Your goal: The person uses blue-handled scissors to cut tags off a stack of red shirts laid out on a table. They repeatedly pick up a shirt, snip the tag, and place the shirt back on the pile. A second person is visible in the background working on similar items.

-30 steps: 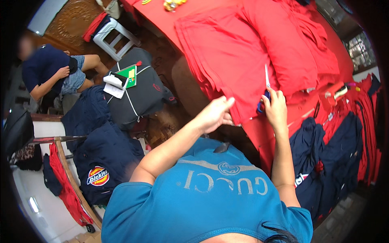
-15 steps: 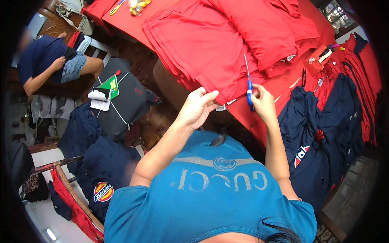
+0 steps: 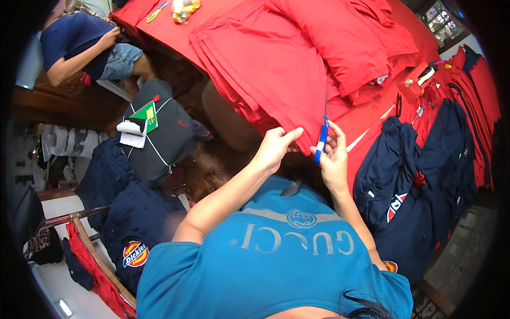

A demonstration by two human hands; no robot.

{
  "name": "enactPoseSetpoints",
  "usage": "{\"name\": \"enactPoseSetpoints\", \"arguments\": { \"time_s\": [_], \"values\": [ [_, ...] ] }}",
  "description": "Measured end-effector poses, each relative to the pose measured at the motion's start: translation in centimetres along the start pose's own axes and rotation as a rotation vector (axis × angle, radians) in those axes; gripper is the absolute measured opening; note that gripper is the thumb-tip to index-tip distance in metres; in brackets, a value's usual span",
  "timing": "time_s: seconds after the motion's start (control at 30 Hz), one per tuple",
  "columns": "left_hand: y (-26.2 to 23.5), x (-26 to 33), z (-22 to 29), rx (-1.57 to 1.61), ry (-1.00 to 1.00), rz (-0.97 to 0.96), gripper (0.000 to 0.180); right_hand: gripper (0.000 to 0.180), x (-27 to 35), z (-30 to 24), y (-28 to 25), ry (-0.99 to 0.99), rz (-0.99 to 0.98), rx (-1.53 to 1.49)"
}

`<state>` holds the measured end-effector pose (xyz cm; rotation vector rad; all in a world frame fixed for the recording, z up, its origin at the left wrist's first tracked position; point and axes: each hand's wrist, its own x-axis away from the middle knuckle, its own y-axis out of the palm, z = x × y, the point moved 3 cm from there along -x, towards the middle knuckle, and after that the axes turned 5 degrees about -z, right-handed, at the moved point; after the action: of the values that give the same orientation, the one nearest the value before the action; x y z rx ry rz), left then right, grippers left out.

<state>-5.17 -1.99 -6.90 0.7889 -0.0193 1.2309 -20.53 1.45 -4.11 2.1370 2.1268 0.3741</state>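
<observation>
A red garment [image 3: 260, 74] lies spread over the table, one corner hanging toward me. My left hand [image 3: 276, 150] pinches its near edge between thumb and fingers. In my right hand [image 3: 334, 162] is a pair of blue-handled scissors [image 3: 322, 139], blades pointing away from me along the cloth. The fingertips of my right hand are close to the garment's corner, and whether they also touch the cloth I cannot tell. A plump folded red pile [image 3: 348, 53] rests just beyond the scissors.
Navy garments [image 3: 393, 170] hang at the right table edge. A red holder with tools [image 3: 417, 80] stands nearby. Yellow-handled scissors [image 3: 154, 15] and a bag [image 3: 184, 9] lie far left. On the left are a tied dark bundle [image 3: 164, 127], navy clothes [image 3: 135, 212] and a seated person [image 3: 79, 45].
The scissors and my right hand have come nearer to me. My left hand has shifted right, with the garment's corner drawn along. The person at left has bent over and moved right.
</observation>
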Motion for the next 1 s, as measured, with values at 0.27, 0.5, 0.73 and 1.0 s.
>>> {"name": "enactPoseSetpoints", "arguments": {
  "time_s": [0.27, 0.5, 0.73, 1.0],
  "values": [
    [-3.2, -2.0, 3.7, 0.335, 0.072, 0.084, 0.032, 0.058, 0.6, 0.9, -1.8, 0.065, -0.035, 0.107],
    [-4.7, -5.1, 8.3, 0.494, 0.094, 0.103, 0.017, 0.055, 0.7, 1.5, -3.3, 0.076, -0.032, 0.298],
    [-13.6, -12.0, 14.0, 0.689, 0.211, 0.224, 0.012, 0.054, -0.6, 1.0, -4.4, 0.117, -0.109, 0.609],
    [-17.4, -13.8, 17.6, 0.415, 0.216, 0.274, 0.016, 0.049, -9.1, -7.8, 1.5, -0.006, -0.165, 0.342]
  ]
}}
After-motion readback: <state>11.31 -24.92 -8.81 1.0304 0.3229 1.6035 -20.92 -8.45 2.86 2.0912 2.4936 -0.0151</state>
